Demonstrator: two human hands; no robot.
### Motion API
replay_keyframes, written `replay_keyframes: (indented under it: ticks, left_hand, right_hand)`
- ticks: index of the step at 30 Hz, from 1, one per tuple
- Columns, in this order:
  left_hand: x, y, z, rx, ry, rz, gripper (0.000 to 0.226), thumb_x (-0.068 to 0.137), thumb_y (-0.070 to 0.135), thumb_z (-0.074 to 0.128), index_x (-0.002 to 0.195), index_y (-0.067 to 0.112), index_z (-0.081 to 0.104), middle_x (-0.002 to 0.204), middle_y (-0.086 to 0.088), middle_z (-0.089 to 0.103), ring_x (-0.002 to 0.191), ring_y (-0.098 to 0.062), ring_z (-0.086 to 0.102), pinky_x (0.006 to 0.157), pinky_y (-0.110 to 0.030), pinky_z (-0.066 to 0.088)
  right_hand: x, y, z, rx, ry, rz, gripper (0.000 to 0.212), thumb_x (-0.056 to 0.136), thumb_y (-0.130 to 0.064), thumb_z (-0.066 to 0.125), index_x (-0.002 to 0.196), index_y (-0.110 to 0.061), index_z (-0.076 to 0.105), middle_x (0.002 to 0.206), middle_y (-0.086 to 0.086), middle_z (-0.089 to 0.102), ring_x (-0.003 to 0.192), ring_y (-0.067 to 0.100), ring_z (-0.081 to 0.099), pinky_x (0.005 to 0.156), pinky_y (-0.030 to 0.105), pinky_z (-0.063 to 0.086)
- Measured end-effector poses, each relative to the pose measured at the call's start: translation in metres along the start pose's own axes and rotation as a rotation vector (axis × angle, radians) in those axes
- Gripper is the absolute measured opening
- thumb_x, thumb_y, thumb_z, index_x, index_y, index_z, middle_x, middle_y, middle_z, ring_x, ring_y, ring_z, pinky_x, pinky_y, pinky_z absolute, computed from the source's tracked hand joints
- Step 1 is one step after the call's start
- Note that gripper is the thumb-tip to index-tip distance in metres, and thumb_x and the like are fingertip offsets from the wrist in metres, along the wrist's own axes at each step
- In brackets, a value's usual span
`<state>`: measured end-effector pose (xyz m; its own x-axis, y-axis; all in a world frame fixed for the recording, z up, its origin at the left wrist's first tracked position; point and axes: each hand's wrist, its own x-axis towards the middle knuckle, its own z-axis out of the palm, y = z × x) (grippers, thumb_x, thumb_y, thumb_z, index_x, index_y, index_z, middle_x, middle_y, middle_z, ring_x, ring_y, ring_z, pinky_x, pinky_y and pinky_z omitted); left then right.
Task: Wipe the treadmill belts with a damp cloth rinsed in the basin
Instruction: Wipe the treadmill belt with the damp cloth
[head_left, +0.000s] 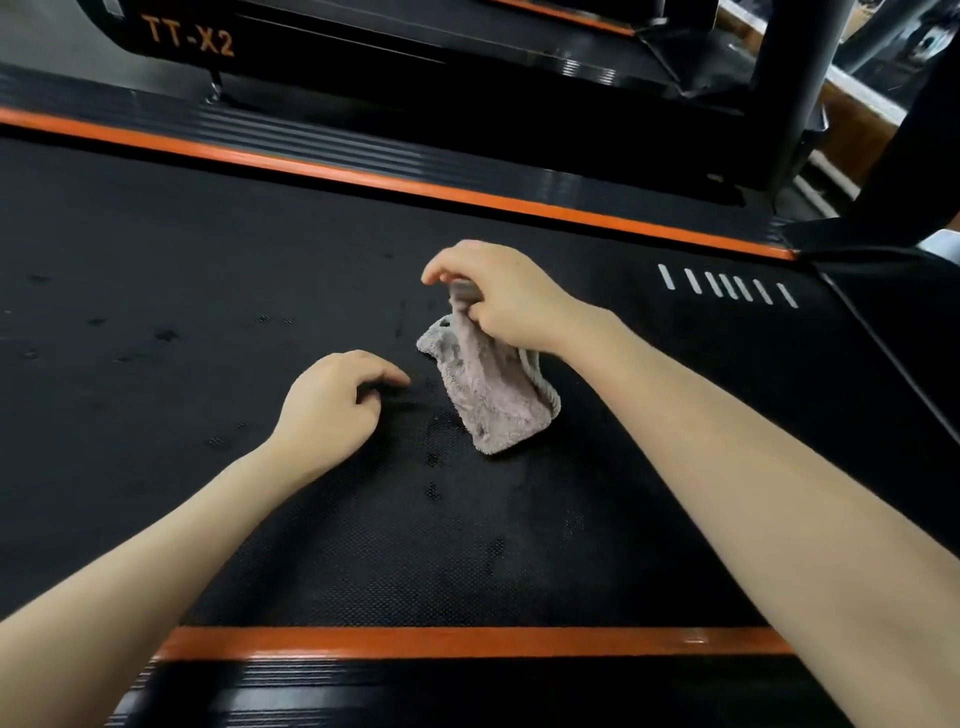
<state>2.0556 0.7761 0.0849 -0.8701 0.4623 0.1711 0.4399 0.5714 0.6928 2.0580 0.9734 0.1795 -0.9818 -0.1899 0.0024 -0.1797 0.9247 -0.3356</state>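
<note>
"Your right hand pinches the top of the cloth and holds it up — the bottom end sits on the belt."

"And your left hand holds nothing. Its fingers are bent a little, tips on the belt just beside the cloth."

"You look partway done, I think. Some wet dark spots show near you, but lots of belt looks dry."

"That other treadmill, past this one, may need your cloth too."

"Count with me — one cloth, two hands, two treadmills. No basin in sight."

cloth top inside right hand, belt cropped
</note>
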Motion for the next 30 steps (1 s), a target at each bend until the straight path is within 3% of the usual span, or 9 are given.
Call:
replay_keyframes:
  ticks: [3,7,11,14,17,19,22,26,30]
  left_hand:
    - [-0.001,-0.006,0.0,0.022,0.056,-0.009,0.039,0.082,-0.006,0.048,0.098,0.02,0.071,0.106,0.01,0.065,0.104,-0.013,0.053,0.086,-0.022,0.037]
    - [-0.003,-0.014,0.001,0.127,0.091,0.113,0.031,0.079,0.0,0.051,0.096,0.017,0.071,0.103,0.004,0.067,0.099,-0.023,0.056,0.084,-0.024,0.037]
    - [0.002,-0.007,0.008,0.259,0.032,0.309,0.038,0.068,0.009,0.053,0.101,0.015,0.072,0.109,-0.002,0.068,0.1,-0.027,0.061,0.093,-0.022,0.035]
    - [0.009,0.004,0.021,0.289,-0.075,0.401,0.054,0.061,0.003,0.049,0.109,0.016,0.07,0.118,-0.004,0.065,0.11,-0.027,0.058,0.104,-0.035,0.035]
    - [0.016,0.017,0.029,0.28,-0.176,0.399,0.066,0.056,0.002,0.04,0.114,0.016,0.067,0.124,-0.004,0.062,0.119,-0.028,0.055,0.104,-0.05,0.034]
    - [0.019,0.025,0.028,0.258,-0.209,0.373,0.069,0.059,0.0,0.039,0.121,0.018,0.064,0.132,-0.001,0.057,0.129,-0.026,0.046,0.11,-0.046,0.025]
    - [0.014,0.027,0.021,0.239,-0.346,0.339,0.073,0.068,-0.007,0.045,0.132,0.028,0.053,0.145,0.013,0.041,0.142,-0.014,0.024,0.116,-0.04,0.006]
    - [-0.003,0.02,0.018,0.128,-0.523,0.281,0.077,0.07,-0.011,0.045,0.132,0.034,0.051,0.143,0.02,0.04,0.141,-0.005,0.022,0.117,-0.035,-0.002]
    - [-0.003,0.013,0.014,-0.015,-0.291,0.1,0.066,0.071,-0.014,0.046,0.121,0.027,0.062,0.121,0.026,0.051,0.13,-0.007,0.041,0.118,-0.038,0.014]
  right_hand:
    - [0.013,0.015,0.025,-0.269,0.013,0.039,0.053,0.09,-0.009,0.056,0.14,-0.026,0.046,0.147,0.001,0.042,0.137,0.022,0.034,0.116,0.046,0.019]
    - [-0.038,0.035,0.047,-0.16,0.176,0.071,0.025,0.094,-0.025,0.052,0.114,-0.018,0.067,0.117,-0.003,0.065,0.111,0.022,0.054,0.094,0.043,0.044]
    - [-0.099,0.052,0.05,-0.028,-0.019,0.057,0.054,0.08,-0.054,0.058,0.128,-0.029,0.059,0.129,-0.017,0.056,0.123,0.006,0.044,0.103,0.027,0.037]
    - [-0.112,0.065,0.059,-0.087,-0.093,0.031,0.066,0.08,-0.03,0.074,0.14,-0.022,0.047,0.139,-0.012,0.047,0.129,0.01,0.038,0.111,0.029,0.03]
    - [-0.106,0.063,0.07,-0.138,0.119,-0.058,0.032,0.083,-0.007,0.058,0.113,-0.011,0.065,0.111,-0.001,0.067,0.098,0.022,0.056,0.084,0.043,0.052]
    - [-0.11,0.052,0.067,-0.177,0.165,-0.131,0.028,0.085,-0.01,0.045,0.1,-0.012,0.068,0.094,-0.005,0.068,0.084,0.019,0.053,0.07,0.04,0.051]
    - [-0.132,0.032,0.048,-0.211,0.059,-0.206,0.029,0.083,-0.019,0.042,0.094,-0.021,0.068,0.082,-0.013,0.064,0.079,0.015,0.054,0.072,0.033,0.042]
    - [-0.133,0.017,0.013,0.077,-0.091,0.031,0.025,0.082,-0.015,0.054,0.097,-0.026,0.07,0.075,-0.019,0.058,0.079,-0.001,0.051,0.08,0.015,0.032]
    - [-0.081,0.025,0.012,0.449,0.031,0.297,0.025,0.083,0.0,0.058,0.095,-0.021,0.066,0.075,-0.015,0.06,0.069,-0.007,0.056,0.067,0.01,0.041]
